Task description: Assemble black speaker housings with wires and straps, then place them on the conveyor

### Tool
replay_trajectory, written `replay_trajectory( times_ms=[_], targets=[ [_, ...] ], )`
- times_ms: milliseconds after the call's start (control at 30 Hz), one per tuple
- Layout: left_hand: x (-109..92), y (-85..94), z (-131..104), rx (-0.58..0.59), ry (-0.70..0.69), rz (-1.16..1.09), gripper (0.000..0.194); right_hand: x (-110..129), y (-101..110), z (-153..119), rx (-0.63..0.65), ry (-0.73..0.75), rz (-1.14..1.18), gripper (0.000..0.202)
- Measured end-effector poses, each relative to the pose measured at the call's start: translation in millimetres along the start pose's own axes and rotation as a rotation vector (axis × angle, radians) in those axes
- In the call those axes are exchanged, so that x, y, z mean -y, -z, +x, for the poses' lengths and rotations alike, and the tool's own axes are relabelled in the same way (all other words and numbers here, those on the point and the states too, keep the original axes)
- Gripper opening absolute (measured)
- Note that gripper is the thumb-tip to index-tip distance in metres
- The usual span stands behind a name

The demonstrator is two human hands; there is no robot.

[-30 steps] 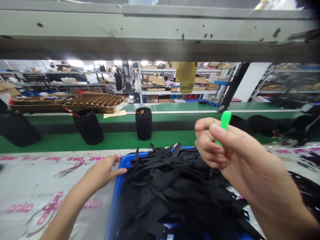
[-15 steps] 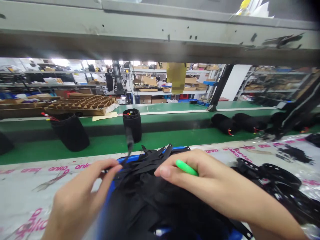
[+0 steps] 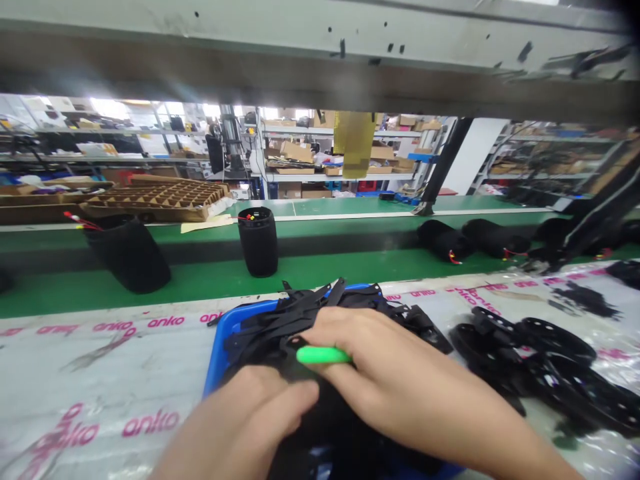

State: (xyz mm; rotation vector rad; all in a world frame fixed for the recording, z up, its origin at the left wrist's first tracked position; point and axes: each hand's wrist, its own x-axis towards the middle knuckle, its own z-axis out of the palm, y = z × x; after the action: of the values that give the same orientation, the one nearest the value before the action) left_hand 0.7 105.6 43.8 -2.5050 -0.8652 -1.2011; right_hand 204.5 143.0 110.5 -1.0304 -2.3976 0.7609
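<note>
My right hand (image 3: 370, 373) is closed around a bright green handle (image 3: 324, 355); the working end of this tool is hidden. Below and left of it, my left hand (image 3: 245, 407) is curled, its thumb pressed in, and partly blurred. A black strap (image 3: 295, 342) with a hole near its end shows between the two hands and seems to run down to my left fingers. Both hands are over a blue bin (image 3: 217, 357) heaped with black straps (image 3: 280, 310).
Black curved parts (image 3: 555, 367) lie right of the bin on the plastic-covered table (image 3: 165, 367). Black cylinders with red wires, one upright (image 3: 259, 243) and one leaning (image 3: 130, 253), stand on the green surface (image 3: 320, 267) beyond. A grey beam (image 3: 280, 40) crosses overhead.
My left hand has moved right from the bin's left edge, in over the straps and close to my right hand. The green handle has turned more level and shifted left.
</note>
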Motion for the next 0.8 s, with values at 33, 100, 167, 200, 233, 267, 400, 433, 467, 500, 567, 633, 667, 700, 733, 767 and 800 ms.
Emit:
replay_trajectory(
  times_ms=[33,100,167,200,233,267,400,433,467,500,567,633,667,700,733,767,800],
  targets=[
    [-1,-0.4,0,-0.022,0.049,-0.007,0.022,1,-1,0,0.048,0.026,0.030,0.019],
    [-7,-1.2,-2,-0.104,0.241,-0.012,0.018,1,-1,3,0.125,0.049,0.105,0.022],
    [-16,-1.7,-6,-0.190,0.507,-0.044,0.021,1,-1,6,0.133,0.016,0.182,0.022],
    [-19,-1.4,-8,-0.250,0.628,-0.069,0.024,1,0,7,0.125,-0.005,0.213,0.019],
    [-21,-0.7,-9,-0.292,0.731,-0.104,0.028,1,0,8,0.109,-0.027,0.235,0.016],
    [-21,0.6,-10,-0.305,0.797,-0.141,0.030,1,1,9,0.091,-0.043,0.252,0.015],
    [-8,10.1,-1,-0.154,0.711,-0.151,0.028,4,1,9,0.117,-0.010,0.274,0.019],
    [-3,12.5,3,-0.124,0.657,-0.143,0.025,6,1,9,0.130,0.007,0.269,0.021],
    [0,14.3,8,-0.112,0.624,-0.142,0.023,7,1,8,0.139,0.023,0.255,0.022],
    [3,15.7,13,-0.117,0.624,-0.155,0.025,8,1,8,0.138,0.037,0.238,0.024],
    [5,17.1,20,-0.137,0.696,-0.207,0.030,8,-1,7,0.117,0.074,0.204,0.022],
    [6,17.5,23,-0.133,0.812,-0.271,0.025,8,-3,5,0.075,0.114,0.155,0.016],
    [6,17.6,23,-0.122,0.861,-0.315,0.021,6,-4,4,0.046,0.133,0.108,0.020],
    [7,17.6,23,-0.110,0.903,-0.368,0.016,4,-6,3,0.020,0.149,0.048,0.024],
    [8,17.6,21,-0.101,0.936,-0.430,0.012,2,-7,2,-0.001,0.164,-0.015,0.024],
    [9,17.4,20,-0.098,0.962,-0.498,0.010,0,-7,1,-0.016,0.178,-0.068,0.026],
    [9,17.0,19,-0.102,0.981,-0.563,0.009,-2,-8,0,-0.025,0.190,-0.105,0.032]
  ],
)
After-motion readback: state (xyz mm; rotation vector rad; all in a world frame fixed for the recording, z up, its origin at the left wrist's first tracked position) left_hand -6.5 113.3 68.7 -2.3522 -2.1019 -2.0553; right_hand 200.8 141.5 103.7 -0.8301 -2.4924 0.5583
